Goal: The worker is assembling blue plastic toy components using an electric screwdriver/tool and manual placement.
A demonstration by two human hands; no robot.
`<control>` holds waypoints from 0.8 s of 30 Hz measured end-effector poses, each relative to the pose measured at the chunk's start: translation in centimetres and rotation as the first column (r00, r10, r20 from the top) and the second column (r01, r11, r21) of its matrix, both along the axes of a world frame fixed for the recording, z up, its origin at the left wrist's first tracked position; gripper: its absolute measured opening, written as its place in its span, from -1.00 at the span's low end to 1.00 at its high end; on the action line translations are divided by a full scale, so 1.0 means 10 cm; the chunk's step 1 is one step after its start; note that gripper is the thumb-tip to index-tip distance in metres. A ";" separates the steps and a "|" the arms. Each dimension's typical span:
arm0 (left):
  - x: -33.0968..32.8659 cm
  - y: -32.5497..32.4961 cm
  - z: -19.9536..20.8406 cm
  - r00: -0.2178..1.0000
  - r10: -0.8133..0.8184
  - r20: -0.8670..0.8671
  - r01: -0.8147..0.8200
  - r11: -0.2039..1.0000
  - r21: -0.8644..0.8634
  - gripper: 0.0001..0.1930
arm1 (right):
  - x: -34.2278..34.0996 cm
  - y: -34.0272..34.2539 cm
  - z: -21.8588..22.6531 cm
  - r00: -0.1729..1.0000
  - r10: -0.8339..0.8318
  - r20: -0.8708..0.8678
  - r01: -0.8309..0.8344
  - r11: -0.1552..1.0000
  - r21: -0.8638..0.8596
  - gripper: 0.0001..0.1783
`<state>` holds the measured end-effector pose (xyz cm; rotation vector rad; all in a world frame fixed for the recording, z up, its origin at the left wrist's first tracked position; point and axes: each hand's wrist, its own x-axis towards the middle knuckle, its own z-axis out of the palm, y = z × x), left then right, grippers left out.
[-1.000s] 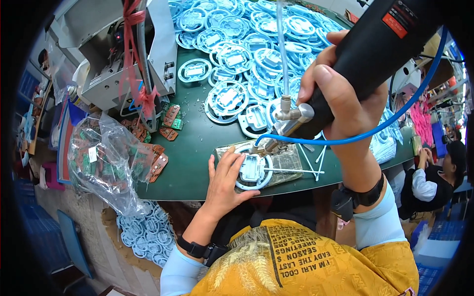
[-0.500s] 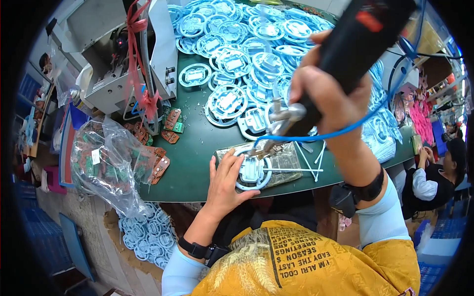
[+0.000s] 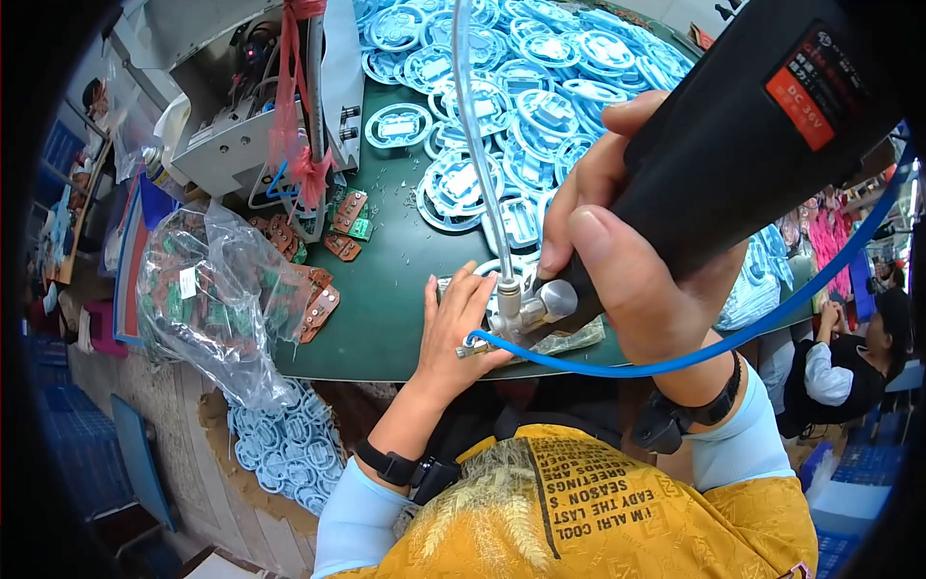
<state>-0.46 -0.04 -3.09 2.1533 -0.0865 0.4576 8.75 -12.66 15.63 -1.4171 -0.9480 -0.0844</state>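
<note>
My right hand (image 3: 656, 280) is closed around a thick black electric screwdriver (image 3: 723, 154) with a red label, held at a slant in front of me. A metal nozzle head (image 3: 526, 314) is at its lower end, joined by a clear feed tube (image 3: 477, 125) and a blue hose (image 3: 617, 369). By the table's near edge, my left hand (image 3: 451, 333) has its fingers around the left side of a light-blue plastic ring part, its thumb hidden. The screwdriver head covers most of that part and its contact point. Beneath is a brown tape-wrapped block (image 3: 579, 335).
A large heap of light-blue ring parts (image 3: 540, 87) covers the far table. At left stand a grey metal machine (image 3: 227, 121), a clear bag of circuit boards (image 3: 207, 299) and loose brown boards (image 3: 318, 309). More rings (image 3: 285, 444) lie below. Another person (image 3: 839, 357) sits at right.
The screwdriver and my right hand have come closer and lower, now covering the ring part. The clear tube now stands out above the nozzle. My left hand has shifted slightly right and stays beside the part.
</note>
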 end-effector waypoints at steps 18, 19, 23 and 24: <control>-0.03 -0.01 -0.09 0.999 -0.036 -0.016 0.037 0.997 0.067 -0.07 | -0.01 0.01 -0.15 1.000 0.014 -0.006 -0.014 0.999 0.049 -0.43; -0.05 0.00 -0.05 0.999 0.010 -0.041 -0.003 0.986 0.165 -0.04 | 0.02 -0.03 -0.11 0.991 -0.077 -0.112 0.083 0.995 0.047 -0.48; 0.00 -0.03 -0.05 0.999 0.003 -0.037 0.006 0.965 0.262 -0.04 | 0.18 -0.36 0.22 0.987 -0.107 -0.118 0.131 0.967 0.218 -0.49; 0.01 -0.02 -0.03 0.999 0.002 -0.034 0.007 0.965 0.261 -0.04 | 0.16 -0.37 0.29 0.988 -0.122 -0.099 0.141 0.967 0.214 -0.48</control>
